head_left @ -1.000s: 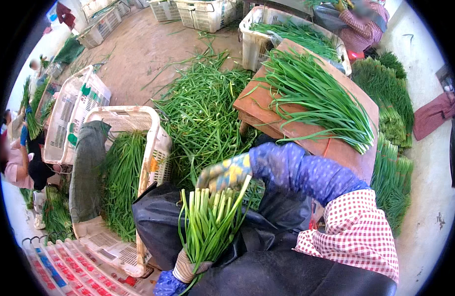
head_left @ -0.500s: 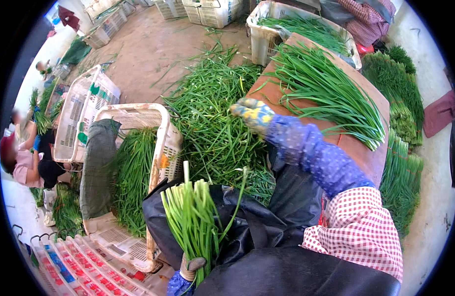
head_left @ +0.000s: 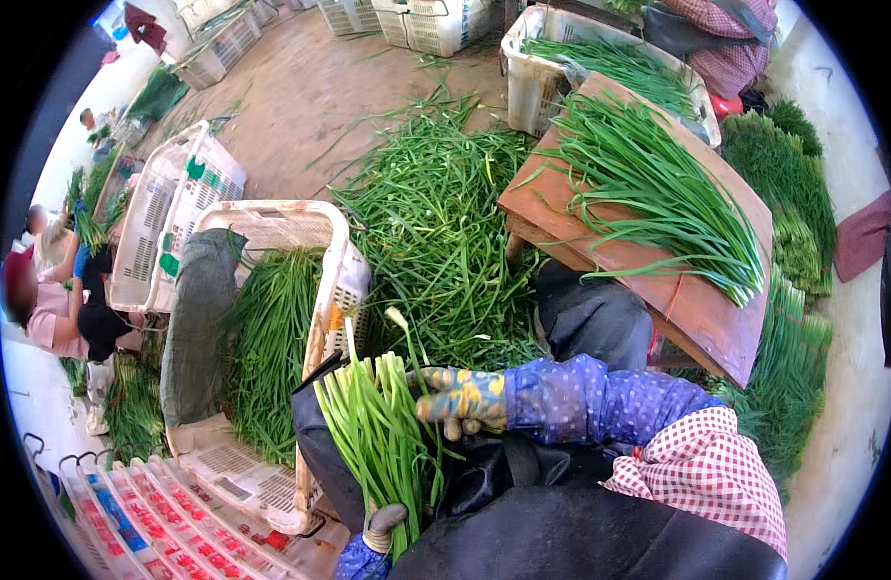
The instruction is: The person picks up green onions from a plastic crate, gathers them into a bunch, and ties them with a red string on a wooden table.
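Observation:
Low in front of me, my left hand [head_left: 384, 527], in a grubby glove, is closed round the lower part of a bunch of green chives [head_left: 373, 435]. Their pale cut ends point up. One stalk with a whitish tip [head_left: 397, 317] sticks out above the rest. My right hand [head_left: 460, 396], in a yellow and blue patterned glove, reaches in from the right at the bunch's upper side. Its fingers are stretched toward the stems and stand apart; whether a single stalk lies between them is hidden. A black apron [head_left: 581, 522] covers my lap beneath both hands.
A heap of loose green leaves [head_left: 436, 232] covers the floor ahead. Right of it, a brown board [head_left: 697, 290] carries loose chives [head_left: 658, 184]. A white crate [head_left: 334, 251] with chives stands at left. Tied bundles [head_left: 789, 338] line the right wall. Co-workers [head_left: 64, 290] sit far left.
My right hand has come back from over the leaf heap, down and left, to the bunch. The stray stalk now leans closer to the bunch. My left hand keeps its hold.

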The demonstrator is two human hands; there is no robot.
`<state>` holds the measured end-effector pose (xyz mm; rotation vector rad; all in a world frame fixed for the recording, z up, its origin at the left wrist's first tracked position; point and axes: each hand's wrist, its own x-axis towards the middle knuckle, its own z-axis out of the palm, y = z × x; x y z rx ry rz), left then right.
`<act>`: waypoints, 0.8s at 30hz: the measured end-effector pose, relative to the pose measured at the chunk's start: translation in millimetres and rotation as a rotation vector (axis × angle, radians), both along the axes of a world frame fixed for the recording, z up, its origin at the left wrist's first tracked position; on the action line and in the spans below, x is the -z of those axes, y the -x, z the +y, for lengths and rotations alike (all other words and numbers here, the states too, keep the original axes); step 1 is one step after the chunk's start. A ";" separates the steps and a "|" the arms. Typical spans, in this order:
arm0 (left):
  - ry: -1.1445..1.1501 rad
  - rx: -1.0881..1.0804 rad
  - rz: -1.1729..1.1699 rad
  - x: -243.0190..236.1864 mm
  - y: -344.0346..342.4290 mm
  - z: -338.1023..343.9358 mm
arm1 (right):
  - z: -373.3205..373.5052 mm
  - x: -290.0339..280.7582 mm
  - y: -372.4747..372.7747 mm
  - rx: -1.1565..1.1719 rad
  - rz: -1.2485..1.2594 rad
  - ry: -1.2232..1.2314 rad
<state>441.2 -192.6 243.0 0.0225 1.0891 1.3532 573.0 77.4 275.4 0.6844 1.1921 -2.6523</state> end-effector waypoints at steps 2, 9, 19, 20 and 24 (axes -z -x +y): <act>0.017 0.051 0.092 0.4 2.3 0.9 | -10.2 18.1 9.9 -0.108 -0.083 -0.326; 0.022 0.000 0.245 -18.6 -10.0 19.9 | 15.1 26.3 25.6 -0.255 -0.082 -0.873; 0.133 0.116 0.330 11.7 5.0 6.6 | 130.4 92.2 46.8 -0.318 -0.319 -1.694; 0.142 0.171 0.364 22.5 9.1 -0.4 | 166.6 118.2 32.1 -0.646 -0.203 -1.999; 0.083 0.084 0.254 -13.1 -2.0 21.2 | 160.2 88.8 36.5 -0.116 -0.566 -1.638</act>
